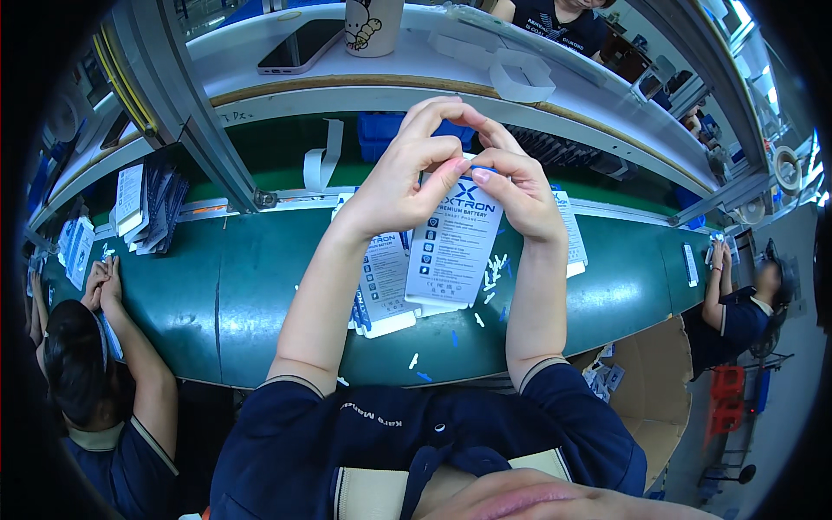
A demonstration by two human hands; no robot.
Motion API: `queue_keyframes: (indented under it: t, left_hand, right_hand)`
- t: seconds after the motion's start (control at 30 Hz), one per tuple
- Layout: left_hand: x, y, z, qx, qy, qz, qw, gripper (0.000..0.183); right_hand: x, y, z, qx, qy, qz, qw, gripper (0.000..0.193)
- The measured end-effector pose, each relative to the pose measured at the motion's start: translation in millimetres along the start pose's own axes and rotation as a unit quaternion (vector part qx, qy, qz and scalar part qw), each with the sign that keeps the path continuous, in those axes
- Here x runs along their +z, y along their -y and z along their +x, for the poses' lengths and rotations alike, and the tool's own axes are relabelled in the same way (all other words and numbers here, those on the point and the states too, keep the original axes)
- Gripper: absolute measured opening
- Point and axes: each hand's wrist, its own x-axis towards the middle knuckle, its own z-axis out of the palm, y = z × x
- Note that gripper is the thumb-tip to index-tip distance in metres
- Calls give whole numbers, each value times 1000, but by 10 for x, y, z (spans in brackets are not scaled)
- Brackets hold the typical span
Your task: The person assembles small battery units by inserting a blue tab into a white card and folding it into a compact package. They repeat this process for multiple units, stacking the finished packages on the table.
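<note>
A flat white battery box (455, 251) with blue and dark print stands tilted over the green table, between my forearms. At its top edge my left hand (420, 165) pinches with thumb and forefinger, fingers curled. Opposite it, my right hand (520, 186) grips the same edge, its thumb on the printed face. The two hands meet fingertip to fingertip there and partly hide the top. Similar white boxes (381, 286) lie overlapping behind and left of the held one. Another white box (574, 236) shows beyond my right wrist. Small white and blue scraps (492, 276) lie scattered beside the held box.
A shelf above carries a phone (299, 48) and a paper cup (374, 30). Under it sit a blue bin (373, 139) and a curled white strip (323, 160). A metal post (195, 104) rises at left, near stacked boxes (156, 208). Co-workers sit either side; a carton (663, 381) stands right.
</note>
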Motion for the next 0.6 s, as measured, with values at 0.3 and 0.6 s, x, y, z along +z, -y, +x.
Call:
queue_keyframes:
  t: [0.3,0.6]
  left_hand:
    - [-50,-25,25,27,-31,70,997,16]
    - [-62,-3,18,33,-16,69,997,17]
  right_hand:
    - [-41,17,16,-55,5,-97,994,18]
    - [-73,115,19,-81,-1,-234,969,20]
